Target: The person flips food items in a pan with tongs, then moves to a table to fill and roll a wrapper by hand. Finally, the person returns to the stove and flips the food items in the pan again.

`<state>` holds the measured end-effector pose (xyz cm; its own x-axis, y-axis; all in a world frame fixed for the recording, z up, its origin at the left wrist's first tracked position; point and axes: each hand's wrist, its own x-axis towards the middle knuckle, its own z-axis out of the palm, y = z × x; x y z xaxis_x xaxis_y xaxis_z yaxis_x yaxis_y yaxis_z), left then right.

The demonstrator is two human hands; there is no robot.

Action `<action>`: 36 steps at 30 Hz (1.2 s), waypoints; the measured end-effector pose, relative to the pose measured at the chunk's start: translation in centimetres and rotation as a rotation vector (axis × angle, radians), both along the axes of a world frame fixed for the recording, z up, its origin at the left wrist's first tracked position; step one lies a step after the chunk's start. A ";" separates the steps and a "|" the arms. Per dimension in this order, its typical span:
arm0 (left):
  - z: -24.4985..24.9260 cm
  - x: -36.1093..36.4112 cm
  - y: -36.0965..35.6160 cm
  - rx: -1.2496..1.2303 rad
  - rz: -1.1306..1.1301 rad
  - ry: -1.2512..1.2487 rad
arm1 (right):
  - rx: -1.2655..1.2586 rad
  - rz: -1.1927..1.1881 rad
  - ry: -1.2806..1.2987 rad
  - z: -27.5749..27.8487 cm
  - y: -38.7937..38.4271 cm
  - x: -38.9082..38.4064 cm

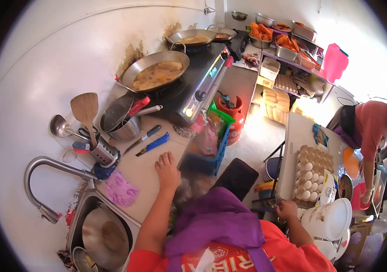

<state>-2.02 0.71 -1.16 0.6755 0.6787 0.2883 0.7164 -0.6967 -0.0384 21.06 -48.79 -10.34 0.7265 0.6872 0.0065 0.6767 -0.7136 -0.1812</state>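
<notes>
Cutter with a slim blue plastic body (156,144) lies on the pale bench (148,173), just beyond the flat, empty left hand (167,170); it looks light, stiff, best held mid-body. Right hand (286,210) (grip unclear) curls by the white bench (299,131).

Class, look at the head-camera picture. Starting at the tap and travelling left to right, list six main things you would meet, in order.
Tap, pink cloth, left hand, red gas cylinder, right hand, egg tray
</notes>
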 end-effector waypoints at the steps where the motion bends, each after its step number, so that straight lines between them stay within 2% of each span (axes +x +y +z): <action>1: 0.1 0.0 0.0 -0.008 -0.005 -0.003 | -0.015 -0.010 0.004 0.0 0.0 0.0; 10: -0.1 -0.2 -0.2 -0.025 -0.011 -0.063 | 0.022 0.059 -0.024 0.5 0.3 0.0; 11: -0.2 -0.2 -0.1 -0.014 -0.015 -0.063 | -0.020 0.052 0.041 0.6 0.1 0.2; 14: 0.0 -0.4 0.2 -0.007 -0.016 -0.049 | 0.087 0.099 -0.048 1.0 -0.2 -0.3; 24: -0.2 0.1 0.0 -0.020 -0.003 -0.029 | -0.071 0.081 -0.028 0.5 -0.8 -0.4; 36: 0.2 -0.2 0.0 -0.074 -0.034 -0.068 | -0.038 0.099 -0.142 -1.9 -1.8 0.1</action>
<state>-2.26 0.66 -0.95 0.6791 0.6768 0.2842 0.6914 -0.7198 0.0621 21.15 -50.62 -12.20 0.6485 0.7573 0.0774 0.7612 -0.6464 -0.0528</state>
